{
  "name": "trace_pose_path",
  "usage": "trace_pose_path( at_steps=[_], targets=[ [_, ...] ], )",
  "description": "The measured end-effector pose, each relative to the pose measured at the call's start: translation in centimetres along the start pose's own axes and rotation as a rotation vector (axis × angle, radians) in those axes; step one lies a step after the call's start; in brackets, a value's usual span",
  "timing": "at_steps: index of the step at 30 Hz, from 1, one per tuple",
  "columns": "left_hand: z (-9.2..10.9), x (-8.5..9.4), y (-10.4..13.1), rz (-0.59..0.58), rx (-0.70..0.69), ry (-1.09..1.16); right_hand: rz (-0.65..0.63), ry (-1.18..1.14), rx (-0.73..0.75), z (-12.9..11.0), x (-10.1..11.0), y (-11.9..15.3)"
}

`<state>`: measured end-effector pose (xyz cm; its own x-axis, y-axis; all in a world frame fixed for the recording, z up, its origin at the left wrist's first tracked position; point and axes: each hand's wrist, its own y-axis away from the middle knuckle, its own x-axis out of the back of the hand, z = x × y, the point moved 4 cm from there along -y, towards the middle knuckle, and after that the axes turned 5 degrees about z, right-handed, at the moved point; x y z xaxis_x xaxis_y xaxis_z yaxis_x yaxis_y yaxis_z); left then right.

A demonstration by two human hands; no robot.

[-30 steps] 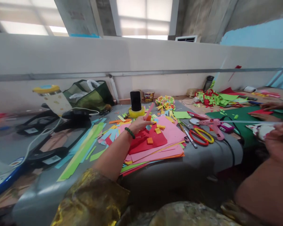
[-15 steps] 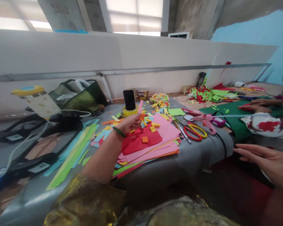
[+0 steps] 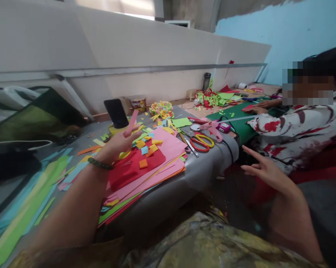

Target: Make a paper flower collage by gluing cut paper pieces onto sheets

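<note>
My left hand (image 3: 117,146), with a green bead bracelet at the wrist, holds a pink paper strip (image 3: 133,121) upright between its fingers. It hovers by a red sheet (image 3: 137,175) on a stack of coloured paper. Folded orange, yellow and blue paper squares (image 3: 143,163) lie scattered on that sheet. My right hand (image 3: 268,171) is off the table's front edge, in the air, holding nothing, its fingers apart. Nearest to it on the table are a pink glue gun (image 3: 214,130), red-and-yellow-handled scissors (image 3: 203,142) and a slim cutter (image 3: 192,147).
A phone (image 3: 116,112) stands in a yellow holder behind my left hand. Near it are a paper cup (image 3: 137,102) and a cluster of paper flowers (image 3: 161,110). Long green strips (image 3: 31,208) lie at left. A co-worker (image 3: 290,130) works at right on a green surface (image 3: 232,124).
The view has turned right, bringing more of the co-worker into sight. My right hand's fingers have spread further apart. The pink strip is still in my left hand.
</note>
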<state>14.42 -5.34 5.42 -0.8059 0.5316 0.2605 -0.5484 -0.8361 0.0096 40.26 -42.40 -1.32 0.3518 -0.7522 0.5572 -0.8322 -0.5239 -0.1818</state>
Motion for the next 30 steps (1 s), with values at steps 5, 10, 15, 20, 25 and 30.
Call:
trace_pose_path(
  at_steps=[5,10,15,20,25,30],
  targets=[
    [0.2,0.1,0.2,0.060,-0.015,-0.012,-0.044,0.008,0.094,-2.7,-0.3,-0.3],
    [-0.5,-0.8,0.1,-0.082,-0.063,0.234,-0.197,-0.104,0.176,-7.6,-3.1,-0.9],
    [-0.4,-2.7,1.8,-0.310,-0.101,0.211,-0.389,-0.339,0.256,-14.0,-9.0,-1.7],
    [0.6,-3.8,3.4,-0.466,-0.150,0.152,-0.517,-0.468,0.257,-18.8,-15.9,-3.0],
    [0.3,-3.7,2.6,-0.398,-0.176,0.145,-0.582,-0.443,0.306,-20.5,-19.4,-3.4],
    [-0.2,-2.8,1.5,-0.307,-0.222,0.100,-0.504,-0.539,0.354,-19.0,-18.7,-4.0]
  ],
)
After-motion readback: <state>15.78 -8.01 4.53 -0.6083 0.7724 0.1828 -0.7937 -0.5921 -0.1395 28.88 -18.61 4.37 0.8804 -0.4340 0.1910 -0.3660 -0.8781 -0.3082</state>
